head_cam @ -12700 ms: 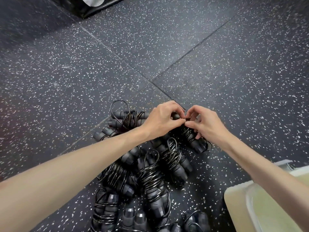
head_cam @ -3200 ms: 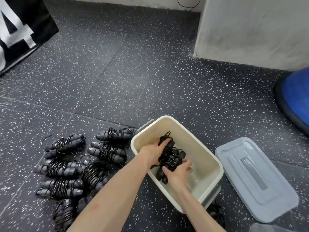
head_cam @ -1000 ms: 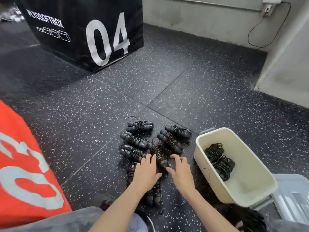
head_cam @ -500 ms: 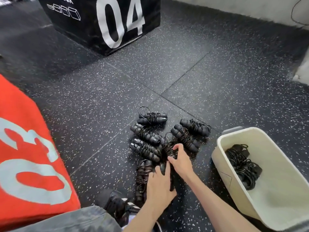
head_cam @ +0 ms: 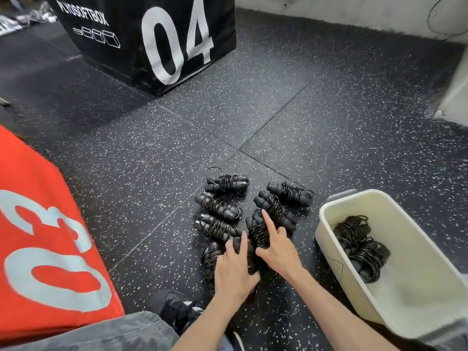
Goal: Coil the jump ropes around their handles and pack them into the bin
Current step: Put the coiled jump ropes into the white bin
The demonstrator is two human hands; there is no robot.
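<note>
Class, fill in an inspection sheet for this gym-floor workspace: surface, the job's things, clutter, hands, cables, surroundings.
Surface: black speckled rubber floor, tile seams visible.
Job's things: coiled jump ropes clustered on the floor; cream bin to their right, with coiled ropes already inside.
Clutter: nothing seen.
Hands: left hand rests on a near rope; right hand touches a rope, forefinger extended; neither clearly grips.
Cables: thin dark cable on the far wall.
Surroundings: black box marked 04; red box marked 03; a shoe below.
</note>
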